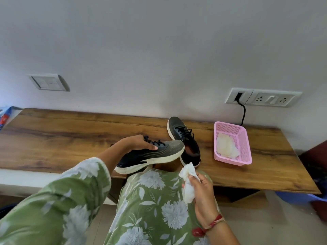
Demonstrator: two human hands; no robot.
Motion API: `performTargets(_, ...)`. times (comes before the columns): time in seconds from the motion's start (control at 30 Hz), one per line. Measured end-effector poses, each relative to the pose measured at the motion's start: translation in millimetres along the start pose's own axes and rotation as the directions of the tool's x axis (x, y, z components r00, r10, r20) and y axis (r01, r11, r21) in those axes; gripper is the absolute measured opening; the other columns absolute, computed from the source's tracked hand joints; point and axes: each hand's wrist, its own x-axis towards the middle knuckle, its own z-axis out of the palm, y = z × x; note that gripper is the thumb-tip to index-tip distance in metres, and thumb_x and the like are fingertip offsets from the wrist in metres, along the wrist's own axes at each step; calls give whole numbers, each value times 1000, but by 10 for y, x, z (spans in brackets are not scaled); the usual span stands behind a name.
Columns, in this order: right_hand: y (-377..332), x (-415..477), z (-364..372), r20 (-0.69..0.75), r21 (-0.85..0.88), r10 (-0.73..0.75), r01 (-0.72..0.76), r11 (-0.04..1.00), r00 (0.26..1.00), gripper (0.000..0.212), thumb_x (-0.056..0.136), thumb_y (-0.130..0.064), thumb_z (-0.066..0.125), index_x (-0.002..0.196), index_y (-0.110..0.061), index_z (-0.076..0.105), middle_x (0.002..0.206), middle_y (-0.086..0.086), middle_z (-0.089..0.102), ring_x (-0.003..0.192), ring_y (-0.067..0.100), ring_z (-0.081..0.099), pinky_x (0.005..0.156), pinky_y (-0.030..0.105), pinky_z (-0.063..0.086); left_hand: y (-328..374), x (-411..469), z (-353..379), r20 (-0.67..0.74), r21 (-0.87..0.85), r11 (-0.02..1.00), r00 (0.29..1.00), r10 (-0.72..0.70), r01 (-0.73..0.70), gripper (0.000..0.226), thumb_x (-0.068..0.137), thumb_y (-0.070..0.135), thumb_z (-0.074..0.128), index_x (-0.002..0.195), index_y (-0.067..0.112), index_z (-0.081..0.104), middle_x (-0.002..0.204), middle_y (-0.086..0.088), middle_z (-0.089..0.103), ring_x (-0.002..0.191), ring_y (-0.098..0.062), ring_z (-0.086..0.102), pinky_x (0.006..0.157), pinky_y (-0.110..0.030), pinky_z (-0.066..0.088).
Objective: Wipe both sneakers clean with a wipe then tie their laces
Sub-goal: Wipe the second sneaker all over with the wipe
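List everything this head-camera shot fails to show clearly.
Head view only:
Held sneaker: its far side and opening, hidden by its own body and the left hand.
Second sneaker: part of its side, behind the held sneaker's toe.
Wipe: any dirt on it, bunched in the right hand grip.
Pink basket: its white contents, too blurred to identify.
Blue packet: cut off by the left edge.

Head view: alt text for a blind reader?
A person's left hand holds a dark sneaker at a wooden table while the right hand grips a crumpled white wipe. The second sneaker lies on the table beside a pink basket.
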Motion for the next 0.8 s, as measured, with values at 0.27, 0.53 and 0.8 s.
performTargets(0.27, 122, 258, 8, -18, -54, 22, -23, 998, 1000, 18, 93, -5, 48, 99, -8, 65, 88, 13, 66, 70, 19, 60, 60, 28, 50, -209, 250, -12, 121, -77, 988, 985, -126, 136, 87, 57, 63, 79, 123, 11, 55, 124, -6, 59, 107, -25, 58, 96, -37, 45)
performTargets(0.53, 176, 361, 218, 32, -91, -13, 15, 996, 999, 20, 93, -5, 51, 90, -20, 65, 94, 10, 68, 78, 23, 64, 58, 25, 53, -510, 251, 153, -43, -198, 972, 990, -136, 125, 56, 71, 60, 73, 94, 10, 59, 92, -3, 62, 81, -18, 58, 76, -30, 43)
performTargets(0.8, 221, 450, 324, 78, -136, 14, -4, 991, 997, 19, 91, -21, 58, 86, -7, 68, 79, 11, 61, 74, 20, 54, 66, 30, 43, -700, 126, 381, -530, 385, 921, 831, 167, 60, 70, 67, 84, 51, 73, 15, 59, 65, 2, 57, 65, -17, 61, 56, -25, 41)
